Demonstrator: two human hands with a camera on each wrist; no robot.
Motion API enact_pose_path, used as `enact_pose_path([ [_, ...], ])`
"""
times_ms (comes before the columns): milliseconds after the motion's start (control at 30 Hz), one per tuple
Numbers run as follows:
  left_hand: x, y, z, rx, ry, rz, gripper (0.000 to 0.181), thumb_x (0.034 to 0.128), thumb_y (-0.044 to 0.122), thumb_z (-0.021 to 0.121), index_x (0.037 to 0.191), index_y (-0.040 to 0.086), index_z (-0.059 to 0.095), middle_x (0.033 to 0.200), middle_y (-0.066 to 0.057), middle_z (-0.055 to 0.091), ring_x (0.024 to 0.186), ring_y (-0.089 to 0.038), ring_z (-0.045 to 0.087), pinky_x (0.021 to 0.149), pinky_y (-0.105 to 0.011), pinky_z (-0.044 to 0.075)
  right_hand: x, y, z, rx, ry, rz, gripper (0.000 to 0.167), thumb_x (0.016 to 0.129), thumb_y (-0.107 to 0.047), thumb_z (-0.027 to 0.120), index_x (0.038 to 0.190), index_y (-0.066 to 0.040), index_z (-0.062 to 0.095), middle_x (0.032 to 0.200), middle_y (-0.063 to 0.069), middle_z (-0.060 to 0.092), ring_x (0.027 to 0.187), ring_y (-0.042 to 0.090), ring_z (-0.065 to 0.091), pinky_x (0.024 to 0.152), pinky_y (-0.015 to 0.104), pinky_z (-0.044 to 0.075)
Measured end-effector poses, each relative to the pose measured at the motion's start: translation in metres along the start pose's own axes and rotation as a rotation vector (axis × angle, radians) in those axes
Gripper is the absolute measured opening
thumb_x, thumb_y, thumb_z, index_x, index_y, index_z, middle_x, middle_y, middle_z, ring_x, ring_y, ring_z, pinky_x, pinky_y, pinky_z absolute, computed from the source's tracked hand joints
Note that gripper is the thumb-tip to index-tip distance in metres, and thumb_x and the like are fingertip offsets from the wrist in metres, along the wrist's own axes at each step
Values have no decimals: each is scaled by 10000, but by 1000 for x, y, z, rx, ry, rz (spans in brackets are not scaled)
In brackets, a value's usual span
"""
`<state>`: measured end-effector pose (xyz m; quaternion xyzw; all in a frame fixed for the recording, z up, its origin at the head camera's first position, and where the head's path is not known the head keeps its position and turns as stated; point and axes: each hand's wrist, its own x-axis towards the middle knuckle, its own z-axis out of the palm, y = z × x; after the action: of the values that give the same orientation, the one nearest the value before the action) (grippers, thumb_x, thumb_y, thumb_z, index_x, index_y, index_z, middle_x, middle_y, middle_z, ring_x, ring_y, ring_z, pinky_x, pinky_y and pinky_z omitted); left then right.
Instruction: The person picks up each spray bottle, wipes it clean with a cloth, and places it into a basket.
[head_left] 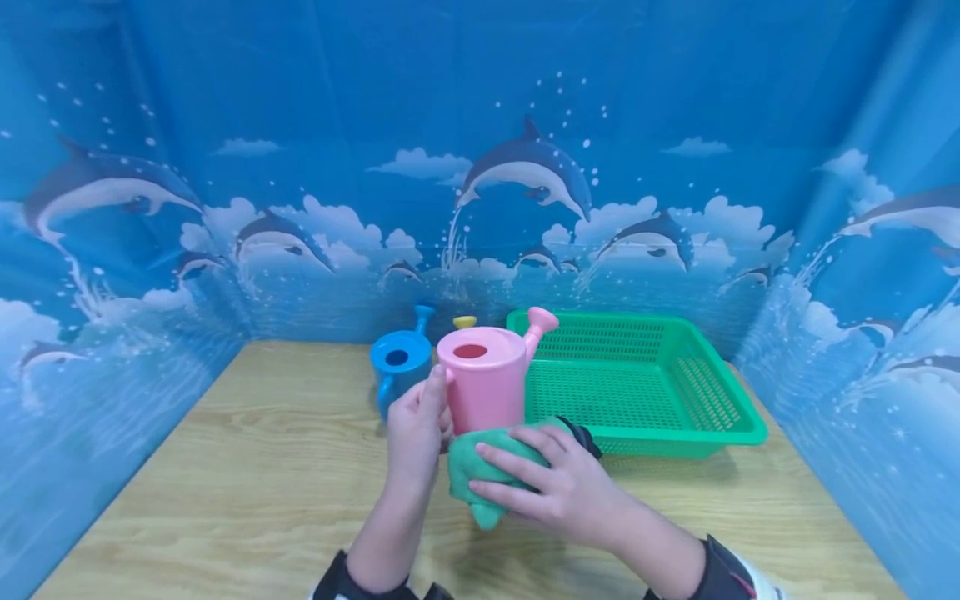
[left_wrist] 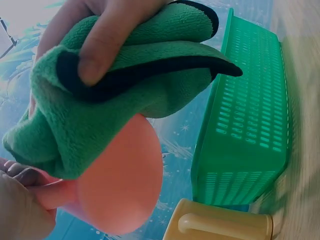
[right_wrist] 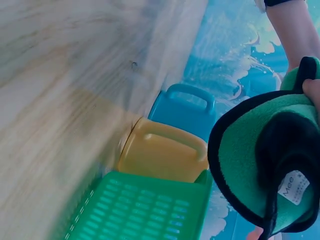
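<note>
"What's the left hand [head_left: 417, 421] holding?"
"The pink can [head_left: 487, 396], by its handle [left_wrist: 55, 194], mid-frame. It's smooth, with a round hole [head_left: 470, 352] on top."
"And the right hand [head_left: 562, 487]?"
"It grips a fuzzy green cloth [left_wrist: 100, 120] with black edges."

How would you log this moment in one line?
left grip: pink watering can, by handle | right grip: green cloth, against can | green basket: on table
</note>
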<state>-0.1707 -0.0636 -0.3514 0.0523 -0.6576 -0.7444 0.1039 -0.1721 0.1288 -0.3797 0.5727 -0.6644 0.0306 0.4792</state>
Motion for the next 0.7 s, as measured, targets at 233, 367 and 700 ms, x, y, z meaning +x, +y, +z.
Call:
enact_pose_path([
  [233, -2, 1, 0, 54, -59, -18, 555, 935, 551, 529, 665, 77, 427, 504, -23, 411, 475, -148, 419, 531, -231, 434, 3, 10, -5, -1, 93, 9, 258, 945, -401, 600, 1121, -244, 706, 1169, 73, 684, 1016, 301, 598, 733, 346, 505],
  [367, -3, 0, 1, 48, -105, -17, 539, 956, 519, 513, 655, 84, 411, 492, -11, 393, 455, -127, 390, 507, -206, 386, 6, 17, -11, 4, 116, 37, 238, 968, -353, 572, 1117, -225, 707, 1167, 90, 680, 1005, 317, 587, 717, 356, 507],
  [700, 2, 0, 3, -48, -129, -45, 524, 984, 446, 495, 625, 88, 363, 477, 15, 346, 423, -108, 333, 455, -188, 272, 10, 32, -12, -7, 210, 147, 275, 972, -389, 553, 1050, -190, 728, 1150, 151, 674, 1012, 410, 577, 789, 461, 507],
])
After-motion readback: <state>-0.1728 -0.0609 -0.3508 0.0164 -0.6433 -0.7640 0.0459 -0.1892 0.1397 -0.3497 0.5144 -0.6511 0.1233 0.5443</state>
